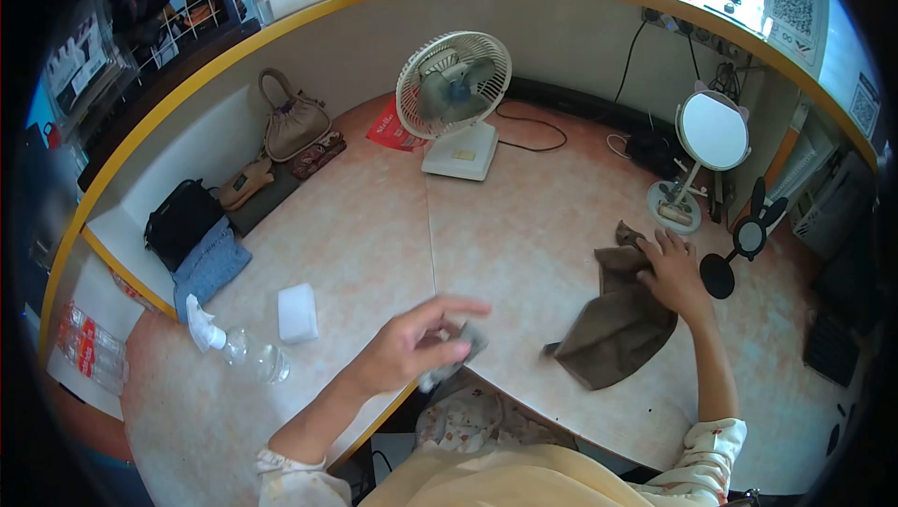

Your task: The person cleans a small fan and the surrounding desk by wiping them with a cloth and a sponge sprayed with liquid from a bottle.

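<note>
My left hand (400, 350) is over the desk's front edge, index finger stretched out, thumb and other fingers closed on a crumpled grey piece (475, 340) that looks like cloth or thin plastic. Most of that piece is hidden by the fingers. To the right, my right hand (675, 273) rests with its fingers spread on the upper right part of a dark brown cloth (613, 339). The cloth lies loosely unfolded on the desk, and a small bunched bit of it sticks out past my fingertips.
A spray bottle (253, 357) and a white block (297, 313) are at left. Behind them sit a black bag (182, 222), a beige handbag (295, 133) and folded denim (210, 264). A fan (458, 156) stands at the back; a round mirror (713, 131) and a black rabbit-eared stand (748, 238) are at right.
</note>
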Demonstrator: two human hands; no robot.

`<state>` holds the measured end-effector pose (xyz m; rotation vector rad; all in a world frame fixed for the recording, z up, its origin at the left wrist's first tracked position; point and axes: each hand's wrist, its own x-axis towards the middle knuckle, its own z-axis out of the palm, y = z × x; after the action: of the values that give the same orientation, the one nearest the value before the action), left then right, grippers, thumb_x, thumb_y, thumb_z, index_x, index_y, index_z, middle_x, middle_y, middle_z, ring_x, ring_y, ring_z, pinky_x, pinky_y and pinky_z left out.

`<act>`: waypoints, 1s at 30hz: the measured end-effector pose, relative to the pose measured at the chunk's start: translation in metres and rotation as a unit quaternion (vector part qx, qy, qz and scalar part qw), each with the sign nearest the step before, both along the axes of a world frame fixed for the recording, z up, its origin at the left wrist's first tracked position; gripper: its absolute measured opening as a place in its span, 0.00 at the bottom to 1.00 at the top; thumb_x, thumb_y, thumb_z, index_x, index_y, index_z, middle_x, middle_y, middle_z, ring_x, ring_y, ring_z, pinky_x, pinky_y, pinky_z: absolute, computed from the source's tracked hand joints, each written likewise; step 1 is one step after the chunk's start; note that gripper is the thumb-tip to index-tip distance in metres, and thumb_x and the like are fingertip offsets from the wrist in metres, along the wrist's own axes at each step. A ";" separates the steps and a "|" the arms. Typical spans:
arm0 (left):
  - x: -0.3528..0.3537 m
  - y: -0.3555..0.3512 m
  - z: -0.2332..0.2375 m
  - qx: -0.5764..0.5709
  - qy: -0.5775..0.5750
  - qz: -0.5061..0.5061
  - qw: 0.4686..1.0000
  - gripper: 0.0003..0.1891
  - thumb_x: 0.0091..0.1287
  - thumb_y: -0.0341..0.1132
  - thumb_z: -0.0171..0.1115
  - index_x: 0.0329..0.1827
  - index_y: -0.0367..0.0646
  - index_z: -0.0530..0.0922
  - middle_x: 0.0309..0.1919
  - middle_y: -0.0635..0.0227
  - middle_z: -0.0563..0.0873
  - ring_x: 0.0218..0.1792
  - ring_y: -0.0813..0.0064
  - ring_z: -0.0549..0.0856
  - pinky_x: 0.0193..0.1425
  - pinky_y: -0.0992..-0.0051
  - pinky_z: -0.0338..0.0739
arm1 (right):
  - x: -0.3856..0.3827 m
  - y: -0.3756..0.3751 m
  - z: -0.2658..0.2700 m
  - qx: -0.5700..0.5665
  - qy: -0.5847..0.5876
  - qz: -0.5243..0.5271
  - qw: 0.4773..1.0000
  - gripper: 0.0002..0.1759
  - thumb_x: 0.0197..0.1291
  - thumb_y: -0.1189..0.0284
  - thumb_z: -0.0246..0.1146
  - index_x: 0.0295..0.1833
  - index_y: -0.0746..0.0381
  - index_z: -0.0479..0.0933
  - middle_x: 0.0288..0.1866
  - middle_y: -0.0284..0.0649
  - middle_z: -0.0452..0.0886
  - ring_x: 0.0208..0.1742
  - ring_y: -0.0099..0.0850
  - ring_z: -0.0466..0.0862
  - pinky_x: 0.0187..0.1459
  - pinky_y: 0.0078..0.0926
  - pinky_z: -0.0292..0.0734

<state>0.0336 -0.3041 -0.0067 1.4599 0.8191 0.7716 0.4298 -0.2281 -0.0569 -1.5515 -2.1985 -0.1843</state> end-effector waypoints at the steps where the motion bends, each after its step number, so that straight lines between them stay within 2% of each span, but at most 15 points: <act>1: 0.012 0.016 0.002 0.002 -0.017 0.013 1.000 0.23 0.67 0.30 0.62 0.64 0.37 0.70 0.58 0.62 0.78 0.53 0.76 0.79 0.57 0.76 0.74 | -0.011 -0.001 -0.001 0.029 0.010 0.019 0.999 0.21 0.54 0.74 0.64 0.55 0.61 0.77 0.54 0.46 0.80 0.60 0.42 0.76 0.58 0.37 0.71; 2: 0.023 0.034 0.001 -0.007 -0.050 0.043 0.998 0.23 0.66 0.29 0.63 0.64 0.38 0.70 0.57 0.63 0.78 0.52 0.76 0.79 0.57 0.76 0.74 | -0.024 0.001 0.001 0.059 0.019 0.038 0.997 0.22 0.54 0.72 0.66 0.57 0.61 0.76 0.56 0.47 0.79 0.62 0.44 0.75 0.60 0.39 0.69; 4: 0.041 0.071 -0.010 -0.028 -0.117 0.104 0.987 0.23 0.65 0.28 0.64 0.63 0.39 0.70 0.53 0.65 0.78 0.50 0.77 0.79 0.57 0.75 0.74 | -0.056 0.001 0.012 -0.015 0.208 0.137 0.968 0.22 0.58 0.70 0.67 0.59 0.61 0.76 0.54 0.47 0.79 0.59 0.43 0.77 0.58 0.38 0.72; 6: 0.060 0.106 -0.021 0.013 -0.171 0.163 0.971 0.23 0.63 0.27 0.65 0.61 0.39 0.71 0.49 0.67 0.78 0.49 0.78 0.79 0.56 0.76 0.74 | -0.095 -0.005 0.040 -0.096 0.304 0.179 0.931 0.21 0.61 0.68 0.66 0.59 0.61 0.76 0.54 0.47 0.79 0.57 0.43 0.79 0.56 0.35 0.74; 9: 0.080 0.132 -0.015 0.065 -0.244 0.211 0.944 0.23 0.61 0.25 0.67 0.59 0.39 0.72 0.44 0.69 0.78 0.47 0.79 0.79 0.55 0.77 0.73 | -0.133 0.021 0.047 -0.037 0.341 0.225 0.912 0.22 0.60 0.70 0.67 0.60 0.62 0.75 0.54 0.46 0.80 0.53 0.39 0.82 0.51 0.30 0.78; 13: 0.084 0.151 -0.003 0.101 -0.301 0.244 0.916 0.22 0.60 0.24 0.67 0.57 0.37 0.72 0.43 0.70 0.78 0.46 0.80 0.78 0.54 0.78 0.73 | -0.163 0.063 0.042 -0.043 0.462 0.256 0.848 0.21 0.60 0.73 0.68 0.58 0.66 0.75 0.49 0.44 0.82 0.47 0.30 0.84 0.48 0.26 0.80; 18: 0.075 0.176 0.007 0.121 -0.298 0.242 0.915 0.21 0.60 0.24 0.68 0.56 0.39 0.73 0.44 0.70 0.78 0.46 0.81 0.78 0.53 0.79 0.72 | -0.189 0.111 0.038 -0.023 0.562 0.254 0.787 0.20 0.58 0.75 0.69 0.56 0.68 0.74 0.42 0.40 0.84 0.41 0.26 0.84 0.44 0.24 0.81; 21: 0.072 0.188 0.016 0.125 -0.295 0.240 0.916 0.19 0.61 0.27 0.67 0.55 0.40 0.74 0.47 0.69 0.78 0.49 0.80 0.77 0.56 0.78 0.71 | -0.200 0.130 0.052 -0.083 0.629 0.289 0.717 0.19 0.58 0.77 0.68 0.55 0.67 0.74 0.39 0.37 0.83 0.40 0.26 0.84 0.43 0.23 0.80; 22: 0.070 0.193 0.018 0.125 -0.294 0.241 0.917 0.19 0.62 0.28 0.67 0.55 0.40 0.74 0.48 0.68 0.78 0.50 0.79 0.76 0.57 0.77 0.70 | -0.200 0.136 0.057 -0.091 0.609 0.281 0.736 0.18 0.58 0.78 0.67 0.54 0.67 0.74 0.39 0.37 0.82 0.41 0.26 0.84 0.44 0.22 0.80; 23: 0.067 0.201 0.017 0.196 -0.262 0.282 0.902 0.18 0.63 0.29 0.66 0.55 0.40 0.74 0.49 0.68 0.78 0.52 0.78 0.76 0.59 0.75 0.68 | -0.200 0.142 0.062 -0.099 0.590 0.272 0.754 0.17 0.58 0.79 0.66 0.53 0.67 0.74 0.40 0.36 0.81 0.41 0.26 0.83 0.45 0.22 0.79; 24: 0.064 0.210 0.016 0.264 -0.227 0.321 0.881 0.18 0.64 0.31 0.65 0.56 0.40 0.74 0.51 0.67 0.78 0.53 0.77 0.75 0.61 0.74 0.67 | -0.198 0.148 0.067 -0.107 0.570 0.263 0.771 0.16 0.58 0.81 0.64 0.51 0.66 0.73 0.40 0.35 0.80 0.42 0.26 0.83 0.46 0.22 0.79; 26: 0.054 0.225 0.017 0.368 -0.181 0.397 0.821 0.18 0.65 0.32 0.64 0.56 0.39 0.74 0.52 0.66 0.77 0.57 0.74 0.73 0.63 0.71 0.67 | -0.195 0.166 0.077 -0.040 0.553 0.265 0.789 0.14 0.56 0.83 0.62 0.49 0.66 0.73 0.41 0.35 0.79 0.44 0.25 0.82 0.48 0.22 0.78; 27: 0.047 0.233 0.020 0.404 -0.170 0.434 0.787 0.18 0.65 0.32 0.64 0.56 0.39 0.74 0.52 0.65 0.77 0.60 0.72 0.72 0.63 0.69 0.68 | -0.193 0.176 0.083 -0.006 0.544 0.265 0.796 0.13 0.56 0.84 0.61 0.48 0.66 0.73 0.41 0.36 0.79 0.45 0.25 0.81 0.49 0.23 0.77; 28: 0.039 0.241 0.023 0.438 -0.160 0.469 0.750 0.18 0.65 0.32 0.64 0.57 0.39 0.74 0.52 0.65 0.77 0.62 0.70 0.71 0.62 0.67 0.68 | -0.191 0.185 0.093 0.000 0.565 0.278 0.777 0.13 0.55 0.84 0.59 0.48 0.66 0.72 0.43 0.36 0.79 0.48 0.24 0.80 0.51 0.23 0.76; 30: 0.021 0.263 0.024 0.459 -0.142 0.512 0.712 0.16 0.66 0.33 0.63 0.55 0.39 0.75 0.52 0.64 0.77 0.59 0.70 0.73 0.62 0.68 0.69 | -0.180 0.206 0.113 0.002 0.548 0.293 0.784 0.12 0.56 0.82 0.59 0.48 0.66 0.73 0.43 0.37 0.79 0.47 0.24 0.80 0.50 0.24 0.76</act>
<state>0.0543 -0.0414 0.0176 1.5465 1.0422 2.4773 0.2501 -0.0218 0.0559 -0.5571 -1.5271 0.7294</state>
